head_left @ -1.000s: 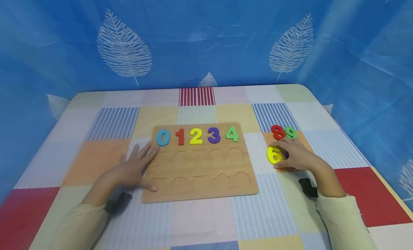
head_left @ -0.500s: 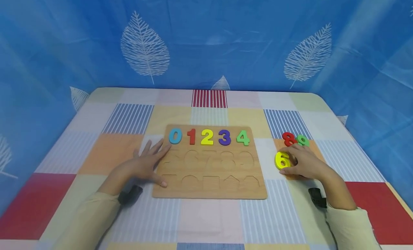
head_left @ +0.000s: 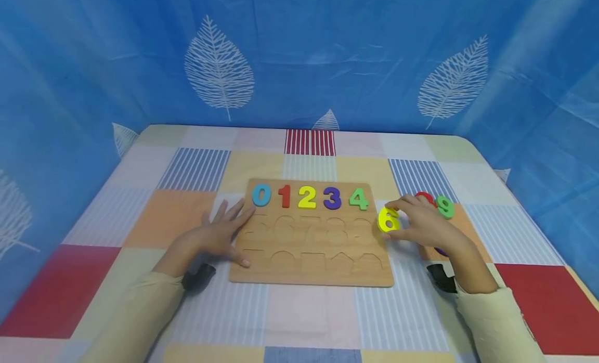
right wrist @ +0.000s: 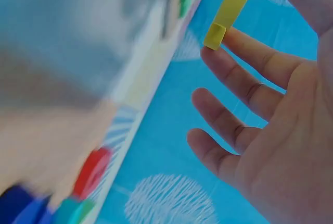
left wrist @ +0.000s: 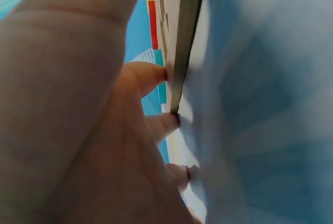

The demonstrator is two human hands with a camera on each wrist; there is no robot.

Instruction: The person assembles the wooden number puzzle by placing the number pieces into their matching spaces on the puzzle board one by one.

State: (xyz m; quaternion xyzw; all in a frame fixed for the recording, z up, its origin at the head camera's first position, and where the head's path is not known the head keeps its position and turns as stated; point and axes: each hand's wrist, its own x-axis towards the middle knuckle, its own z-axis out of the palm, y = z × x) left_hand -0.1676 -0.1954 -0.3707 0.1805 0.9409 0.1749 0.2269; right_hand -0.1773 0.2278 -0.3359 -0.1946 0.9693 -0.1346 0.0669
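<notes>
Fingers of the right hand (head_left: 426, 225) pinch the yellow number 6 (head_left: 383, 218) at their tips, by the wooden number board's (head_left: 309, 243) right edge; the left hand (head_left: 214, 239), fingers spread, touches its left edge.

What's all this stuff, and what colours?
Board: one, brown, in middle
0: one, blue, board
1: one, red, board
2: one, yellow, board
3: one, purple, board
4: one, green, board
6: one, yellow, in right hand
Red number: one, red, partly behind right hand
9: one, green, beside red number
Dark piece: at least one, purplish, by right wrist
Tablecloth: one, multicoloured, under board
Curtain: one, blue, at back
Wrist cameras: two, black, on wrists
Sleeves: two, cream, on arms
Left hand: one, bare, at board's left edge
Right hand: one, bare, holding 6
</notes>
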